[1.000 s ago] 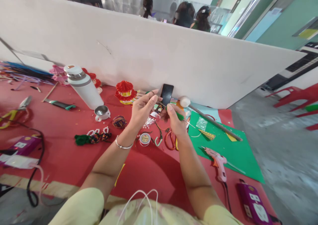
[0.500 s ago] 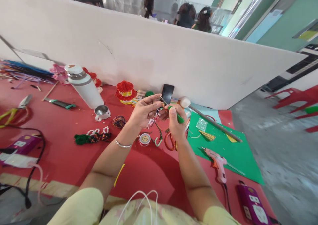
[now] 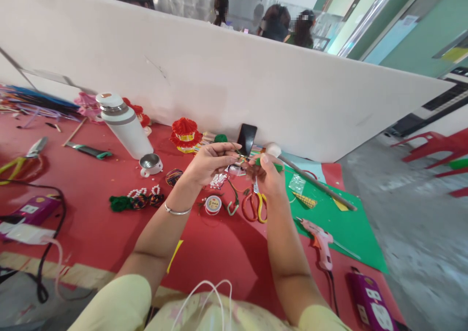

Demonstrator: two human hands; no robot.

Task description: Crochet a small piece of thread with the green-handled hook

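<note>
My right hand [image 3: 271,177] is closed around the green handle of a crochet hook [image 3: 278,166], whose thin shaft reaches left between the hands. My left hand [image 3: 208,164] pinches a small multicoloured yarn piece [image 3: 243,159] at the fingertips, touching the hook's end. Its stitches are too small to make out. Just beyond the fingers, a dark phone [image 3: 247,138] leans against the white partition. Below my right hand lie scissors [image 3: 262,209] with red and yellow handles. A multicoloured yarn ball [image 3: 174,177] rests left of my left wrist.
A white bottle [image 3: 126,131] and metal-lined cup [image 3: 150,163] stand at left. Near the centre is a small round tub [image 3: 213,204]. A pink glue gun [image 3: 321,241] lies at right, partly on green sheet [image 3: 351,243], near a purple power strip [image 3: 371,297]. The white partition [image 3: 219,77] bounds the back.
My right hand has shifted slightly right, and the hook's handle has turned from slanting to nearly level. The scissors show more fully. My left hand has moved slightly left, still pinching the yarn piece.
</note>
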